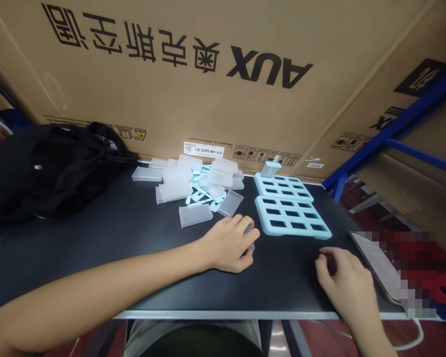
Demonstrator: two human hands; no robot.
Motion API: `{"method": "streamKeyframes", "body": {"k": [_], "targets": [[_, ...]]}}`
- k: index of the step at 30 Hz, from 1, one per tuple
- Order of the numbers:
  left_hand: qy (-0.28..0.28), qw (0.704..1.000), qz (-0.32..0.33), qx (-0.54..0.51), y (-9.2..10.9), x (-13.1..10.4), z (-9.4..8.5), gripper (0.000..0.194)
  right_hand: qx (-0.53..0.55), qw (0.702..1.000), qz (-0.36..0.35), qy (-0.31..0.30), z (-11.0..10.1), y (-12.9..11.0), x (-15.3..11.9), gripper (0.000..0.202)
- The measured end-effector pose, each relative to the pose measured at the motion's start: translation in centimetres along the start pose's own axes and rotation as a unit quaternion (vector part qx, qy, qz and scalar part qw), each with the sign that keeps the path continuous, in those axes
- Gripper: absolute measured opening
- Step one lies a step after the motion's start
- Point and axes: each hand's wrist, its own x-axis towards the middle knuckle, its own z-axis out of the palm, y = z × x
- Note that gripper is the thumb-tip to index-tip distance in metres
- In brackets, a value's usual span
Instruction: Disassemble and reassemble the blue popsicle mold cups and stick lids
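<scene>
My left hand (230,244) is closed around a small translucent plastic case (251,239), mostly hidden by the fingers, low over the black tabletop. Beyond it lies a heap of similar frosted cases (176,183), mixed with light-blue flat plastic pieces (197,195). My right hand (345,277) rests near the table's right front, its fingers loosely curled with nothing visible in them. Two light-blue racks with rectangular slots, a nearer rack (278,231) and a farther rack (282,184), lie end to end. One case with a light-blue stick (271,167) stands upright at the farther rack's back left corner.
A large cardboard box (152,99) walls off the table's back. On the left lies a black bag (52,168). A phone-like flat device (377,263) lies beside my right hand, near a white cable (412,339). Blue metal frame bars (397,116) rise at the right.
</scene>
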Motion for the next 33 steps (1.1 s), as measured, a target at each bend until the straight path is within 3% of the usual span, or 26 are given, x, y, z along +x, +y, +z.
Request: {"method": "streamKeyframes", "body": {"k": [4,9,14,17,22,28,33], "targets": [[-0.003,1.000,0.001,-0.001,0.0,0.0,-0.1,0.024,-0.067,0.996,0.058,0.003,0.1,0.5,0.2,0.026],[-0.007,1.000,0.003,0.002,0.0,0.0,-0.1,0.025,-0.092,0.990,0.098,-0.040,0.7,2.4,2.1,0.025],[-0.001,1.000,0.004,0.006,0.0,0.0,0.0,0.024,-0.062,0.990,0.074,-0.100,1.1,3.2,4.1,0.024],[-0.002,1.000,0.004,0.004,-0.1,0.0,0.0,0.024,-0.076,0.991,0.064,-0.086,1.1,2.5,4.4,0.025],[-0.007,1.000,0.007,0.002,-0.1,0.0,0.0,0.024,-0.093,0.982,0.132,-0.100,1.2,2.5,4.2,0.029],[-0.011,1.000,0.008,0.002,-0.1,0.0,0.0,0.025,-0.063,0.988,0.102,-0.100,1.7,3.5,4.3,0.021],[-0.003,1.000,0.008,0.004,-0.1,0.0,0.0,0.025,-0.054,0.989,0.101,-0.095,1.5,2.9,4.0,0.022]]}}
